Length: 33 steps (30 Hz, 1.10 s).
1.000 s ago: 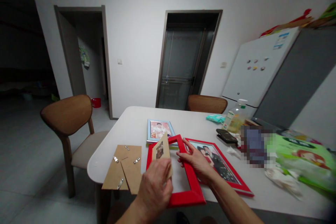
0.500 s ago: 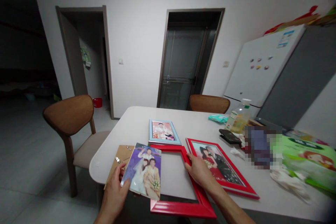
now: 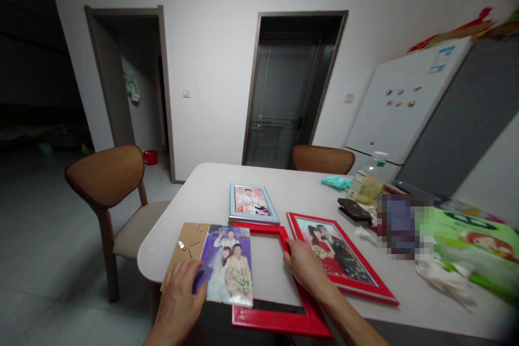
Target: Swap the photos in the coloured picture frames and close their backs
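A wedding photo [image 3: 229, 267] lies at the table's near edge, overlapping a brown backing board [image 3: 190, 239] with small metal clips. My left hand [image 3: 180, 289] rests at the photo's lower left edge, with thumb and index finger apart and touching it; the other fingers lie over the board. My right hand [image 3: 306, 267] is closed round the right side of an empty red picture frame [image 3: 279, 321], which juts over the table edge. Right of that hand lies a second red frame [image 3: 365, 294] with a couple's photo. A light blue frame [image 3: 233, 203] with a picture sits behind the empty one.
On the right of the table [image 3: 203, 184] are an oil bottle [image 3: 367, 181], a black wallet-like item [image 3: 354, 210], a teal packet [image 3: 336, 183], crumpled tissues [image 3: 446, 284] and a green tissue pack [image 3: 482, 238]. Chairs [image 3: 107, 178] stand at the left and far side.
The photo has come down flatter and turned straighter over the backing board. My left hand's fingers have shifted from behind the photo onto its edge. My right hand stays on the frame.
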Tool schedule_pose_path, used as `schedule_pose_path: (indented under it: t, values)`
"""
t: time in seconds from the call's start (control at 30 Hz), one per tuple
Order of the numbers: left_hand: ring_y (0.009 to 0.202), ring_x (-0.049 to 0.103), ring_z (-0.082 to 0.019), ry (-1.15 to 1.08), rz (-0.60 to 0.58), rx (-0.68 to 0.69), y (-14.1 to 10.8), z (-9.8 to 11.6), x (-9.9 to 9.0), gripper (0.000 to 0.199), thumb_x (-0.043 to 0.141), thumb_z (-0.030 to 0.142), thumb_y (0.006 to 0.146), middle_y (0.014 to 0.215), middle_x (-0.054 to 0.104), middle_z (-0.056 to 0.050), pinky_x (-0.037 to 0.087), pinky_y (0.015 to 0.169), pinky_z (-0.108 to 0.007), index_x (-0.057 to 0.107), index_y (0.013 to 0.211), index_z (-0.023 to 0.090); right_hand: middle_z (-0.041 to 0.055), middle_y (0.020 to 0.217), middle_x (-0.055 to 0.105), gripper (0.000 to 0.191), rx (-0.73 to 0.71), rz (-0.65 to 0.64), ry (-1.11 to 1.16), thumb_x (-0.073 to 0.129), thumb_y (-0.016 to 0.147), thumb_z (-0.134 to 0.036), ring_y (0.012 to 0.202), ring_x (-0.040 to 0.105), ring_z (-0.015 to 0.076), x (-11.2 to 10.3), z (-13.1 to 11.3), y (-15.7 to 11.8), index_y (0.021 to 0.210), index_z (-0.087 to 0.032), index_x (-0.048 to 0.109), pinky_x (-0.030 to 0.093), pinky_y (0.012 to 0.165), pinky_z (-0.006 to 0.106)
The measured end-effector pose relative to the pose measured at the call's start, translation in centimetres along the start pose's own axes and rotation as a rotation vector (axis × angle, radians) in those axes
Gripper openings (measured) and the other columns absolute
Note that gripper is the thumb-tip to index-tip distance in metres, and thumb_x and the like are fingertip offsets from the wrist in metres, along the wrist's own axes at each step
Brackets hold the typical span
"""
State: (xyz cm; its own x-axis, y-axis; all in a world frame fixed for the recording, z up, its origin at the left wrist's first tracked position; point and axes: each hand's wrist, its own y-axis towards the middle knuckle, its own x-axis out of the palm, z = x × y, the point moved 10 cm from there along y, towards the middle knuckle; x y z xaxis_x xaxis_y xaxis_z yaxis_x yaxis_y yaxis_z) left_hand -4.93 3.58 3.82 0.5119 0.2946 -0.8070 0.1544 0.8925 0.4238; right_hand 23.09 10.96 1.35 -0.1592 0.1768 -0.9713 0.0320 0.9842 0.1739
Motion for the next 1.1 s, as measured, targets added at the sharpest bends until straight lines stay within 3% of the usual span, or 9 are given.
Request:
schedule_pose_path:
  t: [0.2, 0.33, 0.4, 0.53, 0.6, 0.77, 0.87, 0.93, 1.1]
  values:
    - [0.114, 0.039, -0.026, -0.017, -0.165, 0.258, -1.4, 3.6, 2.5, 0.053, 0.05, 0.013, 0.061, 0.124, 0.045, -0.01, 0.032, 0.095, -0.047, 0.045, 0.114, 0.02, 0.0134, 0.085, 0.059, 0.022, -0.014, 0.021, -0.018, 0.041, 0.073, -0.019, 0.077, 0.056, 0.0198, -0.7, -0.6, -0.5, 0.081, -0.011, 0.06, 0.039, 0.07, 0.027]
    - [0.114, 0.039, -0.027, 0.028, -0.166, 0.306, -1.5, 4.7, 3.6, 0.053, 0.047, 0.012, 0.063, 0.123, 0.046, -0.01, 0.03, 0.094, -0.052, 0.044, 0.116, 0.02, 0.0164, 0.104, 0.055, 0.026, -0.084, 0.141, 0.104, 0.045, 0.071, -0.02, 0.097, 0.049, 0.0239, -2.6, -2.8, -1.4, 0.089, -0.011, 0.061, 0.035, 0.084, 0.032]
    - [0.113, 0.041, -0.027, 0.03, -0.156, 0.321, -1.4, 5.0, 3.9, 0.053, 0.046, 0.011, 0.064, 0.122, 0.047, -0.01, 0.032, 0.094, -0.051, 0.044, 0.116, 0.019, 0.0152, 0.105, 0.055, 0.034, -0.128, 0.133, 0.313, 0.045, 0.072, -0.024, 0.095, 0.05, 0.0223, -2.6, -4.6, -1.9, 0.1, -0.011, 0.057, 0.036, 0.083, 0.032]
    - [0.113, 0.041, -0.026, 0.014, -0.152, 0.317, -1.1, 5.6, 4.2, 0.056, 0.044, 0.008, 0.061, 0.123, 0.046, -0.011, 0.035, 0.093, -0.047, 0.044, 0.117, 0.018, 0.002, 0.069, 0.061, 0.048, -0.076, -0.068, 0.891, 0.046, 0.069, -0.022, 0.058, 0.054, 0.0127, 0.4, -8.5, -2.1, 0.116, -0.012, 0.044, 0.042, 0.058, 0.024]
    - [0.115, 0.039, -0.027, -0.001, -0.141, 0.31, -0.9, 5.9, 4.0, 0.06, 0.043, 0.007, 0.06, 0.124, 0.044, -0.011, 0.035, 0.094, -0.046, 0.042, 0.119, 0.016, -0.0034, 0.058, 0.056, 0.056, 0.002, -0.059, 1.126, 0.046, 0.065, -0.016, 0.05, 0.049, 0.0102, 0.9, -9.7, -1.9, 0.12, -0.012, 0.039, 0.039, 0.05, 0.021]
    - [0.12, 0.031, -0.024, -0.113, 0.019, 0.296, 0.5, 6.7, 1.4, 0.063, 0.037, 0.004, 0.059, 0.129, 0.038, -0.01, 0.03, 0.097, -0.044, 0.039, 0.121, 0.014, -0.0038, 0.067, 0.055, 0.064, -0.033, 0.045, 1.571, 0.05, 0.063, -0.014, 0.058, 0.051, 0.0084, -2.8, -12.4, -1.7, 0.124, -0.017, 0.031, 0.041, 0.055, 0.019]
    - [0.117, 0.037, -0.019, -0.275, 0.16, 0.247, 1.6, 6.3, -1.0, 0.051, 0.032, 0.006, 0.07, 0.124, 0.045, -0.007, 0.032, 0.098, -0.038, 0.041, 0.12, 0.016, -0.0016, 0.074, 0.056, 0.06, -0.058, 0.026, 1.671, 0.053, 0.067, -0.023, 0.063, 0.053, 0.0093, -4.9, -13.2, -2.0, 0.123, -0.018, 0.032, 0.043, 0.058, 0.021]
    - [0.113, 0.041, -0.018, -0.414, 0.229, 0.169, 2.1, 5.7, -2.1, 0.042, 0.032, 0.012, 0.077, 0.12, 0.049, -0.006, 0.033, 0.097, -0.035, 0.043, 0.118, 0.017, 0.001, 0.079, 0.057, 0.056, -0.015, -0.007, 1.673, 0.054, 0.068, -0.029, 0.066, 0.054, 0.0105, -4.6, -13.0, -2.2, 0.12, -0.017, 0.037, 0.044, 0.058, 0.023]
    - [0.101, 0.052, -0.022, -0.868, 0.296, -0.194, 2.1, 4.3, -0.9, 0.033, 0.038, 0.028, 0.082, 0.107, 0.058, -0.008, 0.04, 0.089, -0.035, 0.048, 0.11, 0.014, 0.0053, 0.084, 0.061, 0.043, 0.267, -0.172, 1.672, 0.052, 0.068, -0.034, 0.069, 0.059, 0.0135, 0.6, -10.4, -3.0, 0.107, -0.015, 0.046, 0.046, 0.059, 0.024]
